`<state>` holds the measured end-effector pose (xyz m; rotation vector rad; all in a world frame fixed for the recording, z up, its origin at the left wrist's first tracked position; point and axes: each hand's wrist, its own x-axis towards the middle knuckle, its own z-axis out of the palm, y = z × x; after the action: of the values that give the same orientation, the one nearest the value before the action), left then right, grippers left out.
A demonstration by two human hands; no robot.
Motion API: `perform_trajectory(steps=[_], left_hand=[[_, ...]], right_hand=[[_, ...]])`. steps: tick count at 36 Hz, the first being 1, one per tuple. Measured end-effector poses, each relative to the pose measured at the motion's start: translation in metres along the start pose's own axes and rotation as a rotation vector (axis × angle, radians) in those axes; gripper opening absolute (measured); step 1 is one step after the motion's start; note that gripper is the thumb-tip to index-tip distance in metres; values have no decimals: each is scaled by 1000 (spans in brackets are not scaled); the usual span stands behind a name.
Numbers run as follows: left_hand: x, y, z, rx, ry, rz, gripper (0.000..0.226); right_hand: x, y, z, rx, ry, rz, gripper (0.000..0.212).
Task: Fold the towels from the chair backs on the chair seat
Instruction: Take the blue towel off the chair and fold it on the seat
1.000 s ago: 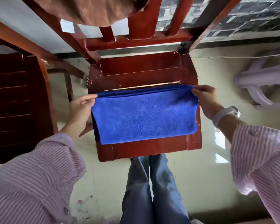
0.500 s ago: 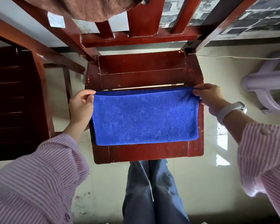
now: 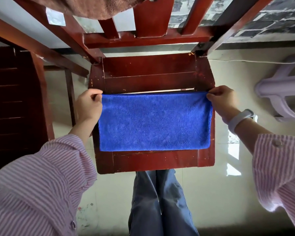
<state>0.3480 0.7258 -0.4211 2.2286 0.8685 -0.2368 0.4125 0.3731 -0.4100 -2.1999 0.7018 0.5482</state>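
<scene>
Red wooden chair seat [image 3: 150,79] (paint chipped), pale tiled floor [image 3: 211,193], blue towel [image 3: 153,123]

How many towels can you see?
2: a blue towel lying on the chair seat, held by both hands, and a brown towel on the chair back. More may be out of view.

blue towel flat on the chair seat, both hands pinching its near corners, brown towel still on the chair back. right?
Not quite: the head view shows the left hand and right hand pinching the blue towel's far corners, toward the chair back. The rest holds: it lies on the chair seat, with the brown towel on the back.
</scene>
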Motion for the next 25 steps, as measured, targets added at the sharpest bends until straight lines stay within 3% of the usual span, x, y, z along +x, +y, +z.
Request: perform_trajectory(steps=[4, 9, 17, 21, 25], left_hand=[[1, 9, -3, 160, -80, 64, 28], [4, 15, -13, 163, -199, 81, 22], [1, 2, -14, -55, -96, -110, 25], [0, -2, -15, -120, -8, -166, 24], [-6, -1, -13, -188, -8, -193, 27]], right_hand=[[2, -6, -6, -79, -114, 58, 27], [-1, -19, -24, 197, -230, 212, 36], [1, -4, -8, -76, -60, 3, 19], [4, -3, -1, -52, 31, -82, 24], [1, -5, 3, -23, 54, -108, 16]])
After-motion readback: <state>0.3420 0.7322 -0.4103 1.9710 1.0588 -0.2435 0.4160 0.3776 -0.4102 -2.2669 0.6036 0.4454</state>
